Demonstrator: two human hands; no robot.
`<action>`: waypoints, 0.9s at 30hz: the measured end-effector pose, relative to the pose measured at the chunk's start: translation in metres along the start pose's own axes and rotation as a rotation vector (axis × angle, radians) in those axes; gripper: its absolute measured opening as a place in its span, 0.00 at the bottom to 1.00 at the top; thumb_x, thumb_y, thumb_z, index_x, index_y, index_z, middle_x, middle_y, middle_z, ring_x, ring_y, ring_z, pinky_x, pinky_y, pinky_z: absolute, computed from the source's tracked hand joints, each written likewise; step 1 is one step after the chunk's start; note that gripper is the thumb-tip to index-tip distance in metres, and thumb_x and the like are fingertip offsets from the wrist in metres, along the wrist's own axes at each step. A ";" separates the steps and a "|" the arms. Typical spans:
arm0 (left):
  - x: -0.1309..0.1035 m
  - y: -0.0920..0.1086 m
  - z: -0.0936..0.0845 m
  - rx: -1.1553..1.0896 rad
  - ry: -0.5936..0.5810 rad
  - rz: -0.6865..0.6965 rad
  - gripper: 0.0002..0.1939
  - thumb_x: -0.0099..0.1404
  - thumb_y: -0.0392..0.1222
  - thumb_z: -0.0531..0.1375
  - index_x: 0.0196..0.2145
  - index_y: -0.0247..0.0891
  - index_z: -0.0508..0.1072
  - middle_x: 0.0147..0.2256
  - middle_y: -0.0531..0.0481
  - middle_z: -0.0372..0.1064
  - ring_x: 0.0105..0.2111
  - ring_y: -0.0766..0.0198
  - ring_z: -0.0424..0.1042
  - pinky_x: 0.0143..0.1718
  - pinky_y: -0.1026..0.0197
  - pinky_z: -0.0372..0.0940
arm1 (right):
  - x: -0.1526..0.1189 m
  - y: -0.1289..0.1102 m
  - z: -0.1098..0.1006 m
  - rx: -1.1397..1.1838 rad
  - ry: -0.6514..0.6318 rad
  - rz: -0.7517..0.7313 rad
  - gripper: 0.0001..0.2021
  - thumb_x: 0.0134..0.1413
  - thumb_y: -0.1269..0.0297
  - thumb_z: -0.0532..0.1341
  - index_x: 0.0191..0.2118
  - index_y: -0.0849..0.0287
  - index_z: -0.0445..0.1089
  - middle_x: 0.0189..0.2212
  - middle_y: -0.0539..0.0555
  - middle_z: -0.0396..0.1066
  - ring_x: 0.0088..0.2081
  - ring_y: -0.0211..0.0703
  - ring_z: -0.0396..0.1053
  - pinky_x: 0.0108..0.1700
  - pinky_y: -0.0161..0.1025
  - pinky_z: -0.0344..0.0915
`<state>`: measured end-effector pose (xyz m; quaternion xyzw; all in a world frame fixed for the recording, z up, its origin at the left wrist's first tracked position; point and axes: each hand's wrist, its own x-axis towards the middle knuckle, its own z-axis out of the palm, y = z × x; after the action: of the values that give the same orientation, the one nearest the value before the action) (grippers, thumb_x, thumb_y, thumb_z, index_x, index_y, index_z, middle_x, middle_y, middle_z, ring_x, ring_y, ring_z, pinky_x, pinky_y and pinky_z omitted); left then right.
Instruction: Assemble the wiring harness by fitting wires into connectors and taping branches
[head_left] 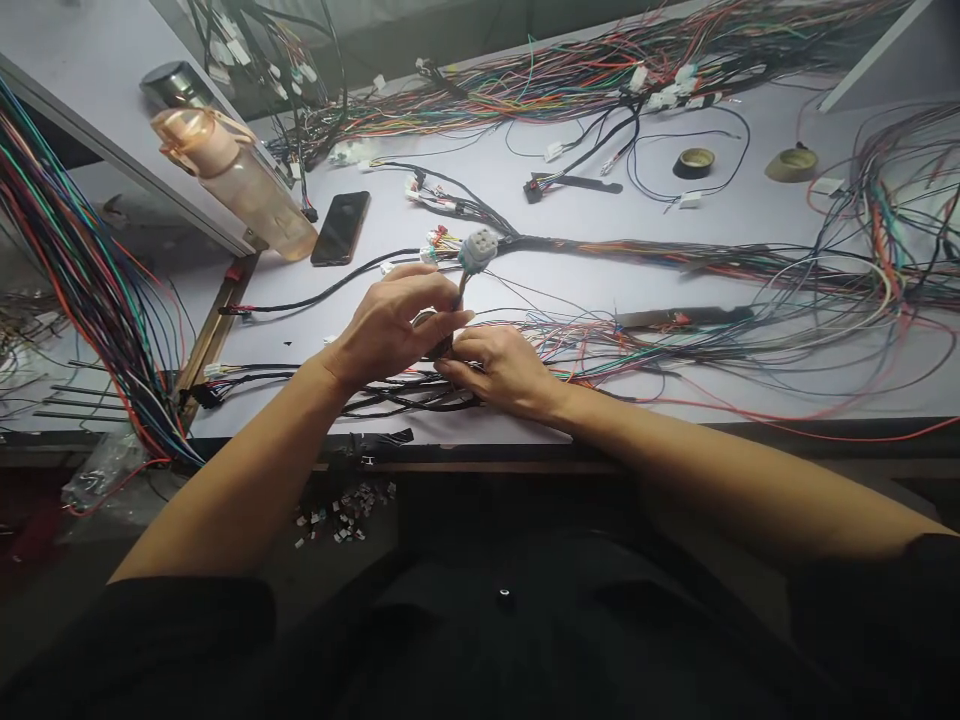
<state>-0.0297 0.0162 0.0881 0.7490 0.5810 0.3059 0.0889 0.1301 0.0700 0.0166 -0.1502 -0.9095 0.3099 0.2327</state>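
Note:
A grey multi-hole connector [478,250] points up and away from me, with a short bundle of wires [460,290] running down from it. My left hand [394,325] is closed round these wires just below the connector. Close beside it, my right hand [506,370] is low over the table with thumb and fingers pinched together. A dark, rounded piece [439,345] shows between the two hands; its kind is partly hidden by the fingers. Black sleeved cables [420,400] lie under both hands, and thin loose wires [585,340] spread out to the right of them.
A long wire harness [600,247] crosses the table behind my hands. At the left are a phone [341,228], a bottle [251,190] and a hanging wire bundle [82,270]. Tape rolls [694,162] lie at the back right. More wires [465,95] are heaped along the back.

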 end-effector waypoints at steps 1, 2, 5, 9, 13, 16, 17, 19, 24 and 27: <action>-0.002 -0.001 0.001 0.003 0.034 -0.005 0.08 0.59 0.45 0.62 0.25 0.41 0.72 0.24 0.52 0.68 0.30 0.62 0.68 0.43 0.56 0.65 | -0.001 -0.001 0.000 -0.006 0.004 0.008 0.15 0.62 0.57 0.54 0.31 0.59 0.73 0.29 0.51 0.72 0.33 0.38 0.66 0.38 0.36 0.54; -0.004 -0.002 0.002 -0.003 0.071 -0.020 0.08 0.59 0.45 0.62 0.26 0.40 0.72 0.25 0.52 0.68 0.29 0.63 0.68 0.42 0.57 0.65 | -0.002 -0.002 0.000 -0.008 0.017 0.018 0.13 0.62 0.58 0.55 0.33 0.58 0.73 0.31 0.51 0.73 0.34 0.38 0.67 0.39 0.37 0.54; -0.009 -0.003 0.005 -0.080 0.169 -0.108 0.07 0.60 0.45 0.62 0.30 0.39 0.73 0.26 0.52 0.69 0.28 0.65 0.68 0.37 0.60 0.66 | -0.006 -0.010 -0.001 -0.031 0.119 0.043 0.13 0.57 0.57 0.59 0.43 0.59 0.69 0.37 0.53 0.73 0.38 0.41 0.68 0.43 0.38 0.54; -0.013 -0.002 0.008 -0.219 0.208 -0.171 0.08 0.60 0.46 0.63 0.32 0.38 0.73 0.27 0.52 0.70 0.26 0.66 0.69 0.32 0.63 0.67 | -0.006 -0.022 -0.001 -0.203 0.275 0.024 0.20 0.52 0.58 0.62 0.49 0.63 0.63 0.44 0.59 0.70 0.41 0.47 0.66 0.43 0.42 0.55; -0.018 -0.001 0.015 -0.332 0.285 -0.226 0.10 0.58 0.46 0.65 0.31 0.37 0.72 0.27 0.52 0.70 0.27 0.67 0.70 0.30 0.65 0.66 | -0.003 -0.024 0.003 -0.347 0.365 -0.093 0.12 0.56 0.63 0.59 0.46 0.59 0.65 0.44 0.58 0.70 0.43 0.48 0.66 0.44 0.43 0.56; -0.025 -0.004 0.023 -0.414 0.372 -0.276 0.09 0.59 0.45 0.64 0.31 0.37 0.71 0.26 0.54 0.69 0.26 0.68 0.71 0.29 0.66 0.65 | -0.004 -0.020 0.004 -0.308 0.409 -0.177 0.10 0.58 0.69 0.56 0.45 0.57 0.67 0.43 0.54 0.72 0.44 0.44 0.67 0.45 0.41 0.57; -0.028 -0.005 0.026 -0.456 0.411 -0.289 0.09 0.60 0.45 0.64 0.31 0.37 0.70 0.25 0.54 0.69 0.25 0.68 0.71 0.29 0.65 0.66 | -0.006 -0.019 0.003 -0.262 0.417 -0.171 0.10 0.58 0.71 0.55 0.45 0.56 0.67 0.43 0.54 0.72 0.44 0.43 0.68 0.45 0.41 0.58; -0.035 -0.007 0.032 -0.541 0.495 -0.308 0.08 0.60 0.44 0.64 0.32 0.38 0.70 0.24 0.55 0.69 0.23 0.67 0.72 0.28 0.64 0.67 | -0.010 -0.016 0.001 -0.120 0.453 -0.078 0.09 0.59 0.71 0.55 0.44 0.57 0.68 0.42 0.55 0.73 0.44 0.42 0.69 0.45 0.39 0.60; -0.048 -0.010 0.043 -0.633 0.639 -0.316 0.08 0.59 0.42 0.65 0.32 0.37 0.70 0.25 0.53 0.71 0.25 0.65 0.74 0.31 0.62 0.69 | -0.015 -0.006 -0.004 0.336 0.412 0.319 0.08 0.60 0.62 0.56 0.40 0.58 0.69 0.34 0.52 0.74 0.34 0.40 0.70 0.38 0.36 0.65; -0.052 -0.007 0.047 -0.711 0.605 -0.354 0.10 0.58 0.44 0.66 0.34 0.37 0.71 0.28 0.51 0.73 0.30 0.65 0.75 0.36 0.61 0.69 | -0.013 -0.002 -0.003 0.449 0.330 0.375 0.10 0.59 0.59 0.56 0.41 0.59 0.68 0.32 0.51 0.73 0.33 0.39 0.70 0.36 0.35 0.64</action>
<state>-0.0163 -0.0190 0.0286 0.4400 0.5587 0.6688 0.2167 0.1427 0.0643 0.0155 -0.3082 -0.7251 0.5116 0.3428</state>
